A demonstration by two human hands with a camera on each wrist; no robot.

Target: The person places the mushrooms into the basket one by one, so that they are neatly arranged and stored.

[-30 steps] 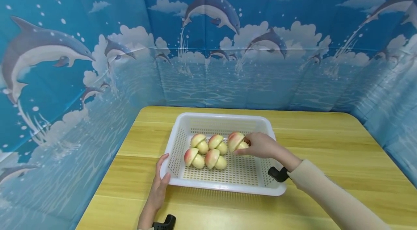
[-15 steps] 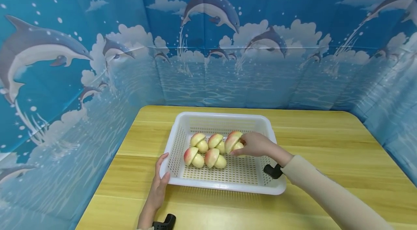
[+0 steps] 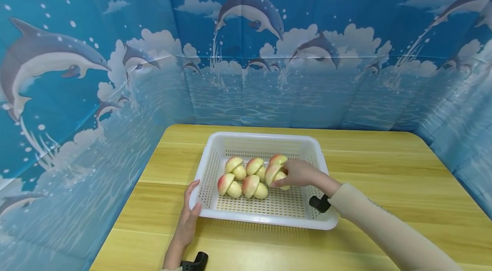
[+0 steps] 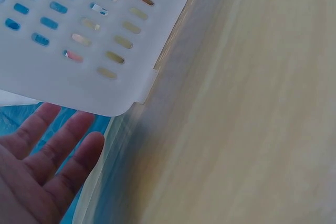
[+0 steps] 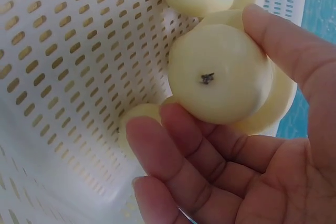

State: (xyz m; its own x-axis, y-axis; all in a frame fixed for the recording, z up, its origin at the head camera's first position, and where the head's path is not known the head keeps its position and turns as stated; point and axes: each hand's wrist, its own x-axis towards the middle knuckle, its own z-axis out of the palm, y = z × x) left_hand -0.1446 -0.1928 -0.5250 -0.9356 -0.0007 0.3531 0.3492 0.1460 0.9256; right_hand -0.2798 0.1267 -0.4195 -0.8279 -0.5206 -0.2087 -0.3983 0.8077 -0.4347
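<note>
A white basket (image 3: pixel 265 220) with slotted walls sits on the table, holding several toy mushrooms with pink-and-yellow caps and pale stems. My right hand (image 3: pixel 301 173) reaches inside and holds one mushroom (image 3: pixel 272 173) between thumb and fingers; its round stem end (image 5: pixel 220 77) with a dark mark faces the right wrist camera. Just behind it shows the cap of another mushroom (image 3: pixel 278 159), partly hidden. Two more mushrooms (image 3: pixel 254 167) stand in the middle column, others (image 3: pixel 226 183) at the left. My left hand (image 3: pixel 186 224) touches the basket's left front corner, fingers (image 4: pixel 71 169) fairly straight.
The yellow wood-grain table (image 3: pixel 384 185) spreads around the basket. A blue curtain (image 3: pixel 307 96) printed with dolphins hangs along the back and sides. Black wrist-camera mounts (image 3: pixel 320 203) sit on both wrists.
My right hand has moved left and slightly toward me with the mushroom, so the cap behind it now shows apart. The left hand and basket stay in place.
</note>
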